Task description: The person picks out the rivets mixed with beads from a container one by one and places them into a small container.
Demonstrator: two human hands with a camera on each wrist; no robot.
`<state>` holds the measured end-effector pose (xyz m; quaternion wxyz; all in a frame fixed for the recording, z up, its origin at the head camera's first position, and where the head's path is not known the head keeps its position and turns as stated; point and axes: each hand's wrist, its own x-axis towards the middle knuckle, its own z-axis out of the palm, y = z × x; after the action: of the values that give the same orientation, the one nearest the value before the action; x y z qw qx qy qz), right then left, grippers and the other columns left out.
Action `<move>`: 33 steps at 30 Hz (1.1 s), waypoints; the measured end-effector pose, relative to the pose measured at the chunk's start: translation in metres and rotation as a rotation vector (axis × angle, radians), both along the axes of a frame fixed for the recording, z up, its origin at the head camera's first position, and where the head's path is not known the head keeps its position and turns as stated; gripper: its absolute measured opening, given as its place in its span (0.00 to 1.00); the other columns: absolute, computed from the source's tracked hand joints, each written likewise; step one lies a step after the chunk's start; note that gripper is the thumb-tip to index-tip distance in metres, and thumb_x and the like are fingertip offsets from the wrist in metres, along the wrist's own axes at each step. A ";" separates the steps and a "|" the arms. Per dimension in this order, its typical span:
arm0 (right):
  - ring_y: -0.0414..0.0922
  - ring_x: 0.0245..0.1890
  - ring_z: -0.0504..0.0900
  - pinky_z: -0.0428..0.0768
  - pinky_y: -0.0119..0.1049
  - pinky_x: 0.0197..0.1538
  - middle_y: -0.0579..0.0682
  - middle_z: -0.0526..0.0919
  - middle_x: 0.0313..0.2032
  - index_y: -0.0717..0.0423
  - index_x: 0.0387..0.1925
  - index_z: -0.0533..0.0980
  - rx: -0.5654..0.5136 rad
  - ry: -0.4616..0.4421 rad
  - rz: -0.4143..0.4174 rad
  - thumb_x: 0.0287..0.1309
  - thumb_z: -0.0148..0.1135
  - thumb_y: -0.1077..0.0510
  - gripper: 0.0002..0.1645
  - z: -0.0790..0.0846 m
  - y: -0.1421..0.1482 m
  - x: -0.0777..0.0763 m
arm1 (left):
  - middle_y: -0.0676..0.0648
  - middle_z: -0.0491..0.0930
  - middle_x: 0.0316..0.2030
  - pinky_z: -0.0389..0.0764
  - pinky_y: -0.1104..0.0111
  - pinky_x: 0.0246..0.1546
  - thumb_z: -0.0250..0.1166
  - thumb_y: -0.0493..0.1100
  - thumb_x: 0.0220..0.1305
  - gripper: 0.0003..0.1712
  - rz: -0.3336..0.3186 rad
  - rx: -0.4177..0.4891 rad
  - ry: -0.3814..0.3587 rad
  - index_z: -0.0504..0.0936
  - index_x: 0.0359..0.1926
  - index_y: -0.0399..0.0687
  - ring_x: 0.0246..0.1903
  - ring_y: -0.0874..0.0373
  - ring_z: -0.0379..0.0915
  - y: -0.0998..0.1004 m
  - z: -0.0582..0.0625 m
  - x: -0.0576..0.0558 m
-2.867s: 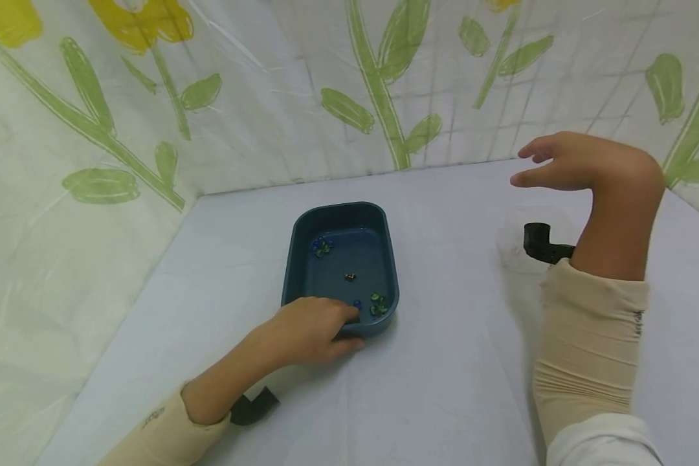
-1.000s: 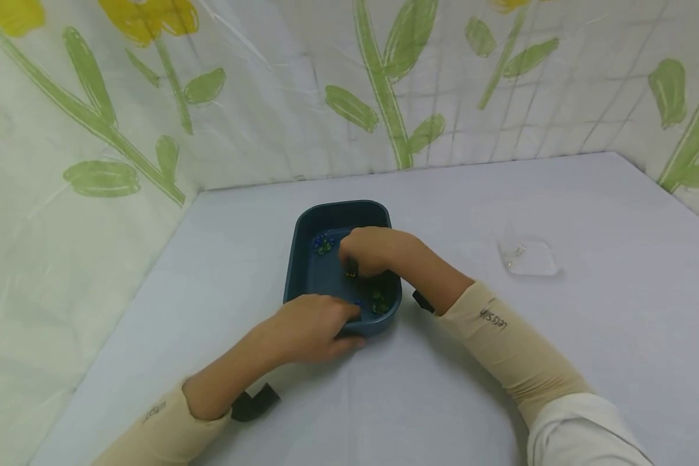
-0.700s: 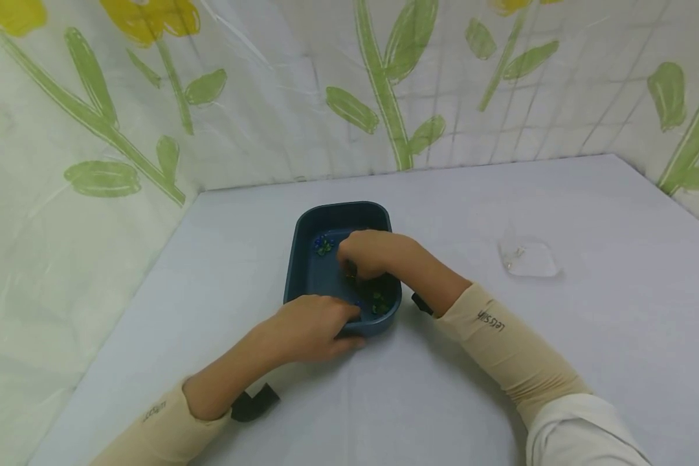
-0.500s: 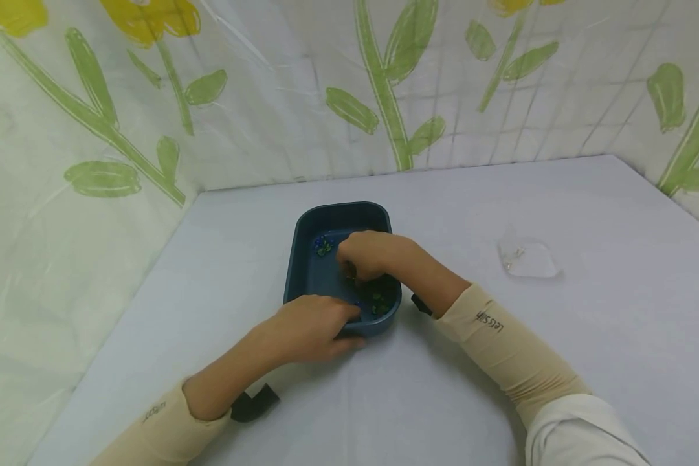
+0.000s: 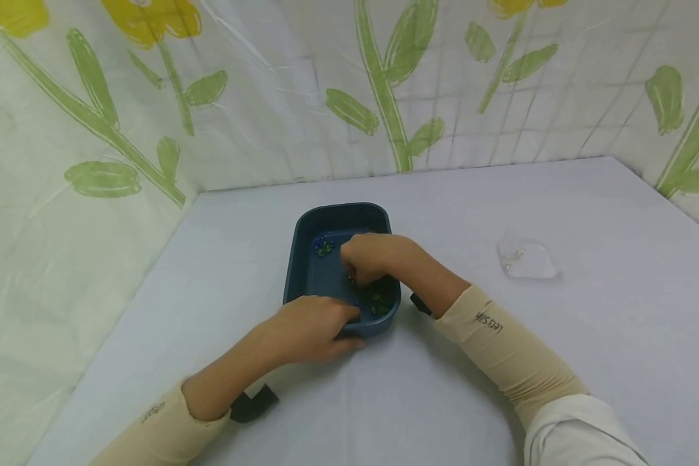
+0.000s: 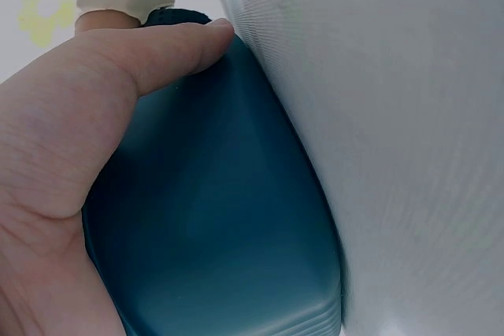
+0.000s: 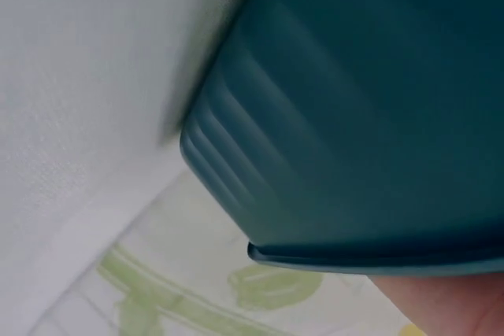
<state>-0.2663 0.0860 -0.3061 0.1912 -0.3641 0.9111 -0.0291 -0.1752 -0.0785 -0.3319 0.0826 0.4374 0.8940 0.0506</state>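
Note:
A dark blue rectangular tub (image 5: 328,275) stands on the table in the head view. My left hand (image 5: 309,329) grips its near rim, thumb along the outer wall and fingers over the inside; the left wrist view shows the thumb (image 6: 185,51) on the wall. My right hand (image 5: 373,257) reaches down into the tub with bent fingers over a small brownish glassy piece (image 5: 351,281). Its fingertips are hidden, so I cannot tell whether they pinch it. Blue and green marble-like pieces (image 5: 323,246) cluster at the back left, greenish ones (image 5: 380,303) at the near right.
A shallow clear plastic dish (image 5: 534,260) with a few tiny pale bits lies on the table to the right. Behind the table hangs a white sheet (image 5: 268,116) painted with flowers. A black wrist mount (image 5: 254,404) sits under the left forearm.
My right hand has come from above the table's right side into the tub, then shifted slightly over the brownish piece. My left hand has stayed on the near rim.

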 end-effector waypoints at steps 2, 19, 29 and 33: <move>0.38 0.25 0.78 0.77 0.32 0.32 0.42 0.81 0.24 0.52 0.27 0.84 0.016 -0.012 -0.005 0.56 0.74 0.61 0.05 0.001 0.000 0.000 | 0.60 0.70 0.23 0.72 0.68 0.28 0.68 0.55 0.66 0.15 -0.003 -0.002 0.002 0.76 0.29 0.54 0.23 0.63 0.66 0.000 0.000 0.000; 0.38 0.20 0.65 0.67 0.32 0.26 0.42 0.69 0.16 0.50 0.19 0.75 0.064 -0.052 0.021 0.57 0.67 0.63 0.14 0.002 -0.002 0.001 | 0.59 0.68 0.20 0.70 0.68 0.25 0.68 0.55 0.67 0.16 0.008 0.002 -0.020 0.74 0.28 0.55 0.21 0.64 0.64 0.000 0.000 0.000; 0.39 0.20 0.62 0.65 0.34 0.27 0.42 0.64 0.17 0.51 0.20 0.76 0.018 -0.038 -0.005 0.57 0.62 0.66 0.13 0.002 -0.002 0.001 | 0.58 0.68 0.20 0.70 0.68 0.25 0.68 0.55 0.66 0.16 0.012 -0.008 -0.016 0.74 0.28 0.55 0.21 0.63 0.64 0.001 -0.001 0.000; 0.39 0.21 0.66 0.67 0.33 0.28 0.42 0.70 0.19 0.50 0.21 0.79 0.020 -0.016 0.011 0.60 0.63 0.66 0.13 0.003 -0.001 0.001 | 0.59 0.68 0.21 0.70 0.68 0.25 0.68 0.55 0.66 0.16 0.006 -0.007 -0.009 0.74 0.29 0.54 0.21 0.63 0.65 0.000 -0.001 -0.001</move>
<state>-0.2652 0.0845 -0.3031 0.2021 -0.3669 0.9078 -0.0218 -0.1759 -0.0787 -0.3329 0.0883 0.4342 0.8951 0.0497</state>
